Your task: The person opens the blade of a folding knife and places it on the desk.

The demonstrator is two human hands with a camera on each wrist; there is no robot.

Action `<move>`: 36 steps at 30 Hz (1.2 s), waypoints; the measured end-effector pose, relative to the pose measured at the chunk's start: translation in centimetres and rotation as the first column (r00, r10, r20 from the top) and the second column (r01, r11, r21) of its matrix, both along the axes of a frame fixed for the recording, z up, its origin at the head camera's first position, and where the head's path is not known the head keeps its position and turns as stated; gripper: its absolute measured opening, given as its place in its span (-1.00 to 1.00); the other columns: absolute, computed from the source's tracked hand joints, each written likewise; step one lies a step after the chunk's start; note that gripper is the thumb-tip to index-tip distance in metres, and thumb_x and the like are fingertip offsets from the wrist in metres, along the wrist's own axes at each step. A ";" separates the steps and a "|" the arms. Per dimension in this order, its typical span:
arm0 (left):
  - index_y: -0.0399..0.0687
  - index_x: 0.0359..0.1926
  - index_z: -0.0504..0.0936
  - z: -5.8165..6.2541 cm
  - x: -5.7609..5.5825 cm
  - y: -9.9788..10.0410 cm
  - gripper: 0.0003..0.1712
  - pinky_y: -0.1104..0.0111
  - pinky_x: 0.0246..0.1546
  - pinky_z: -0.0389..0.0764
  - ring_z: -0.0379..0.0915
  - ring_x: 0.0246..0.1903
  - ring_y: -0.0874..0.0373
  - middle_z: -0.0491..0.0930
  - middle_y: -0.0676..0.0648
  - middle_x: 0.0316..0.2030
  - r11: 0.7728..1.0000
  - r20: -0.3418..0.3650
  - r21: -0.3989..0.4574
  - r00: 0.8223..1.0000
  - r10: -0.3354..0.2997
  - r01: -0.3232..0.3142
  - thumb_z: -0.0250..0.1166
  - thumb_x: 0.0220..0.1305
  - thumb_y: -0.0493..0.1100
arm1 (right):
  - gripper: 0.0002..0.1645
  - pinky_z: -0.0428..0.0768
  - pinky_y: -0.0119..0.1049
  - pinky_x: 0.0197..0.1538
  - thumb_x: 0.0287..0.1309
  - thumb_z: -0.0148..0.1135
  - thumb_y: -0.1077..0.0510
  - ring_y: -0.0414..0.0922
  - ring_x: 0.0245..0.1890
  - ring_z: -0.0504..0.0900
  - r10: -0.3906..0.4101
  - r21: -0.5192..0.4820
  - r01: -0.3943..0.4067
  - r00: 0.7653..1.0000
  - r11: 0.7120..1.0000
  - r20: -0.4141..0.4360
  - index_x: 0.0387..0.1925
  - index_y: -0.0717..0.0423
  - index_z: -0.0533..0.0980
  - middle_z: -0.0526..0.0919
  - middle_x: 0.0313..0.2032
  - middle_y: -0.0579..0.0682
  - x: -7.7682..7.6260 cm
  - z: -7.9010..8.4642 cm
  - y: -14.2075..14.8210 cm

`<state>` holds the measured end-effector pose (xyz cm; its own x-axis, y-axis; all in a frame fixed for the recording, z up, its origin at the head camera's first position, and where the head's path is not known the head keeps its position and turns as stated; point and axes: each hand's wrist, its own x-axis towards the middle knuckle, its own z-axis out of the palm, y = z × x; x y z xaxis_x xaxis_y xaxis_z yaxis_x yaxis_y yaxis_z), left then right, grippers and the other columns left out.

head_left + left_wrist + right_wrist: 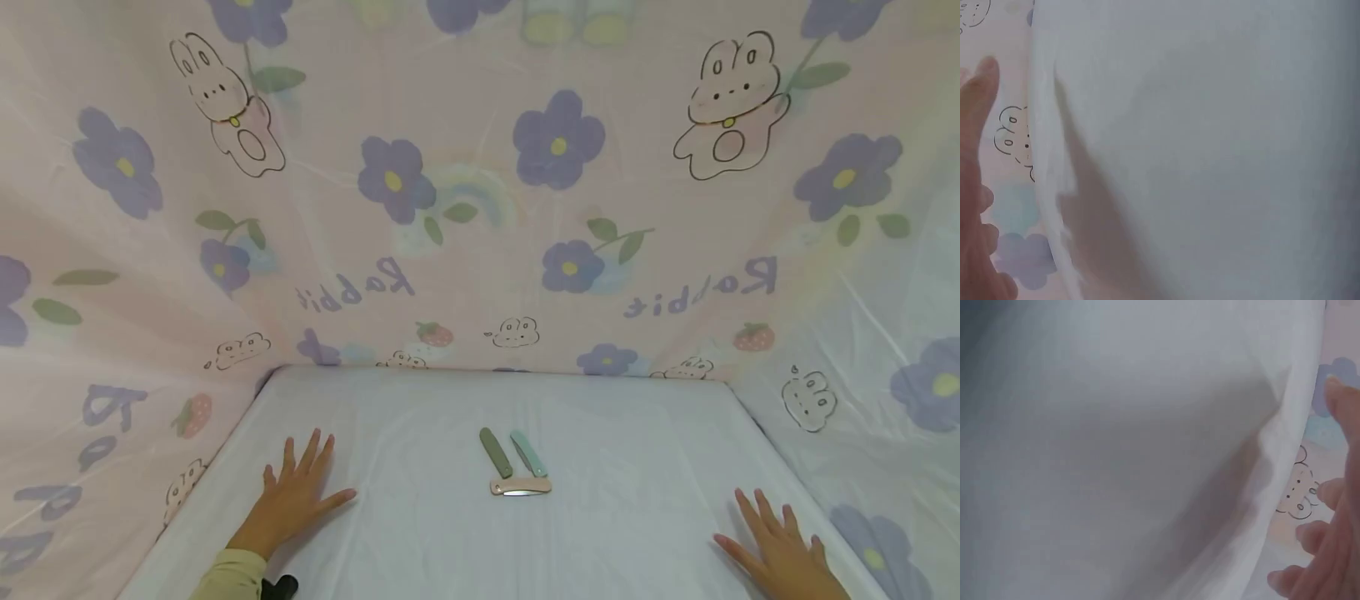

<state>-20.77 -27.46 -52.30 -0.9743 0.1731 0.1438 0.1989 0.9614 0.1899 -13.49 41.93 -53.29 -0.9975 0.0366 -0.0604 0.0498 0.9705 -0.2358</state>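
Note:
Three small folding knives lie together on the white table in the head view. The olive green knife [496, 452] slants on the left, and the mint green knife [528, 453] slants on the right. Below them the peach-coloured knife [521, 485] lies crosswise, a strip of silver blade showing along its lower edge. To their left, my left hand [294, 493] is over the table with fingers spread, apart from the knives. My right hand [786, 552] is at the lower right, its fingers also spread and holding nothing. Neither wrist view shows the knives.
A white cloth covers the table [405, 542]. Around its back and sides hangs a pink curtain [465, 100] printed with rabbits and purple flowers. A black object [281, 587] shows beside the left sleeve [232, 575].

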 end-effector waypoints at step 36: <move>0.06 0.15 0.48 3.4 -0.4 12.1 -0.47 0.31 -0.03 0.53 0.42 0.04 0.19 0.50 0.09 0.04 0.907 -0.299 0.108 0.883 -0.362 0.408 0.25 0.20 0.13 | -0.66 0.58 -0.24 -0.24 0.18 0.21 0.07 -0.15 -0.30 0.56 0.039 -0.262 -0.096 0.976 0.960 -0.216 -0.07 0.18 0.57 0.64 -0.22 -0.04 0.0 5.5 -10.4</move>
